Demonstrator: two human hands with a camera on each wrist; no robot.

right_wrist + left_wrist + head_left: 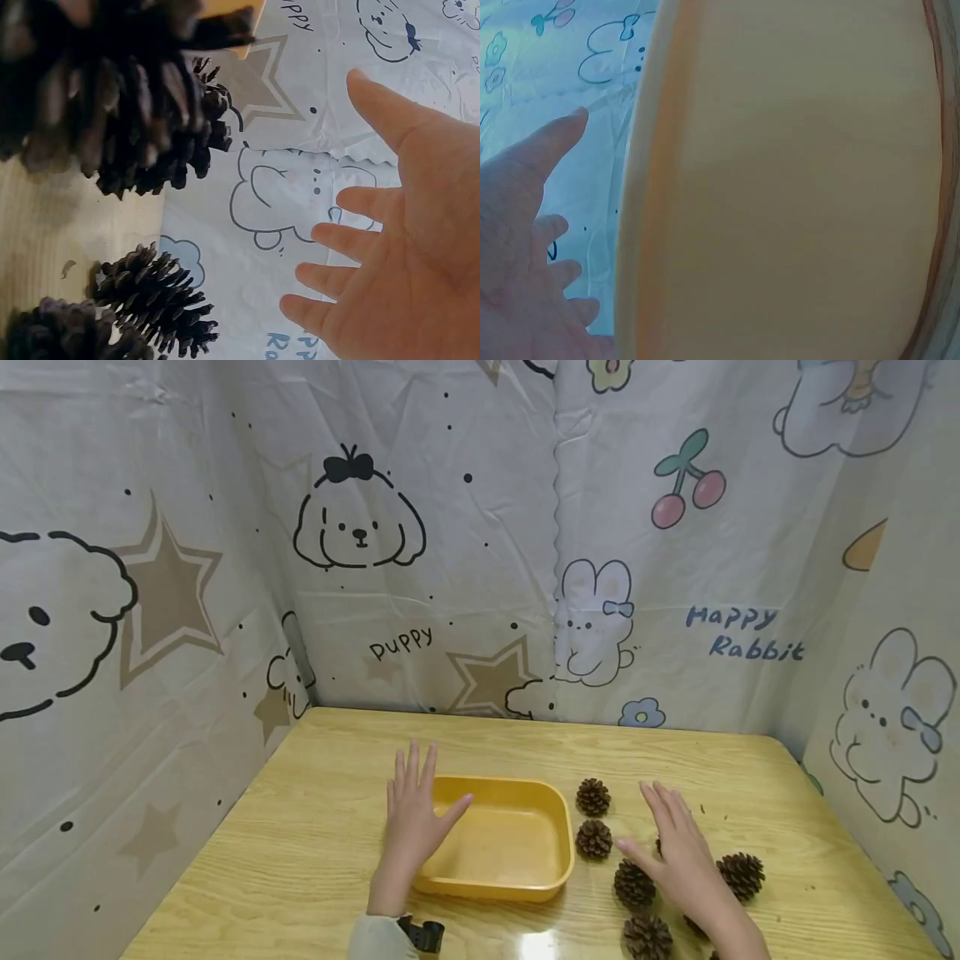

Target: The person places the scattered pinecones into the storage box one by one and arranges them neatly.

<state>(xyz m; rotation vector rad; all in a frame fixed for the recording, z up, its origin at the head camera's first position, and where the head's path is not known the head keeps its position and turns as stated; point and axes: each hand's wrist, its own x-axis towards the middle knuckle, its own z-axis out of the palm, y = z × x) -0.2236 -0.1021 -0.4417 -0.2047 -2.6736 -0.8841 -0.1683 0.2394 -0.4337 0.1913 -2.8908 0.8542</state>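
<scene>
My left hand (pixel 416 822) is held over the left side of a yellow plastic tray (pixel 517 889), fingers spread and holding nothing. The left wrist view has the tray wall (pixel 652 187) close up beside the thumb and fingers. My right hand (pixel 678 852) hovers above a group of brown pine cones, its fingers extended and the palm bare. Two pine cones stand near the tray's right side, one (pixel 593 797) behind the other (pixel 595 840). Others, such as one pine cone (pixel 634 885) and another (pixel 741 876), lie around the right hand, which partly hides some.
A light wood table (pixel 300 843) bears everything. Printed cloth (pixel 465 527) with cartoon puppies and rabbits hangs along its back and both sides. A black strap device (pixel 423 935) sits on the left wrist. Small dark bits (pixel 724 817) lie on the right of the table.
</scene>
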